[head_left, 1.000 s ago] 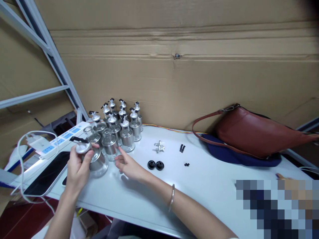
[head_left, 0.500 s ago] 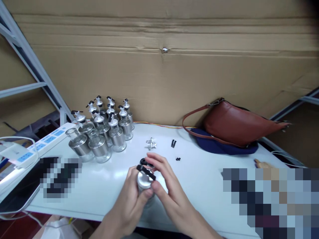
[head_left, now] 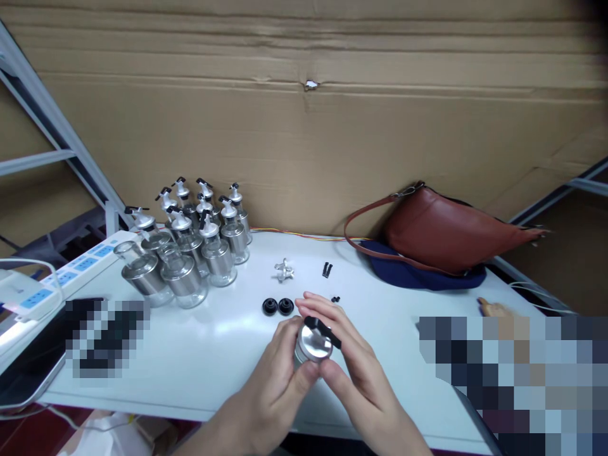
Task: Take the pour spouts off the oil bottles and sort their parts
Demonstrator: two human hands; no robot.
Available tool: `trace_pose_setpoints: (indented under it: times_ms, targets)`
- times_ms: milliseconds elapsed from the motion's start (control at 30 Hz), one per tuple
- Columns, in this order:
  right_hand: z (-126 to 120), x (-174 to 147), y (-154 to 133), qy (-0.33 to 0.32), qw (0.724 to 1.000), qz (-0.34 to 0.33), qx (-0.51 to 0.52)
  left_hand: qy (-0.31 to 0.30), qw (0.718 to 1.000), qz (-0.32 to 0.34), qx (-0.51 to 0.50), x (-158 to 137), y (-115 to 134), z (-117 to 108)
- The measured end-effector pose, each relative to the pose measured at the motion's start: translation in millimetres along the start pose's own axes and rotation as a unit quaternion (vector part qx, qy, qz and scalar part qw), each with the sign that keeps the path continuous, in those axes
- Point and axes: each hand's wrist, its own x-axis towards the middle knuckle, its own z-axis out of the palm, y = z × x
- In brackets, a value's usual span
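Between my hands, near the table's front edge, is a glass dispenser bottle with a silver cap (head_left: 314, 342) and a black lever (head_left: 323, 332) on top. My left hand (head_left: 280, 370) wraps round its left side, thumb against the front of the cap. On the other side my right hand (head_left: 358, 361) grips the cap, its fingers curled behind the lever and thumb in front. Most of the bottle's body is hidden by the hands. Just beyond them lie two round black stoppers (head_left: 278, 306). Farther back are silver spout parts (head_left: 284, 270), black levers (head_left: 327, 270) and tiny black pieces (head_left: 335, 299).
Several glass-and-steel bottles (head_left: 183, 278) stand at the left, most with spouts. A white power strip (head_left: 80, 269) runs along the left edge. A brown bag (head_left: 451, 231) rests on dark blue cloth (head_left: 380, 263) at the back right. Another person's hand (head_left: 494, 308) shows at right.
Both hands and the bottle have shifted right, uncovering the two black stoppers. The lever now points more to the right. The whole view has moved slightly.
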Motion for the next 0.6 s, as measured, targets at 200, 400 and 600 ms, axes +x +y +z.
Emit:
trace_pose_setpoints:
  times_ms: [200,400,600]
  targets:
    - [4,0,-2,0.001,1.0,-0.003,-0.002,0.01,1.0,0.01,0.014,4,-2,5]
    - [5,0,0,0.039,0.998,-0.046,-0.032,0.042,0.997,0.055,0.022,10,-14,14]
    - [5,2,0,0.058,0.993,-0.083,-0.055,0.058,0.994,0.08,0.036,14,-14,15]
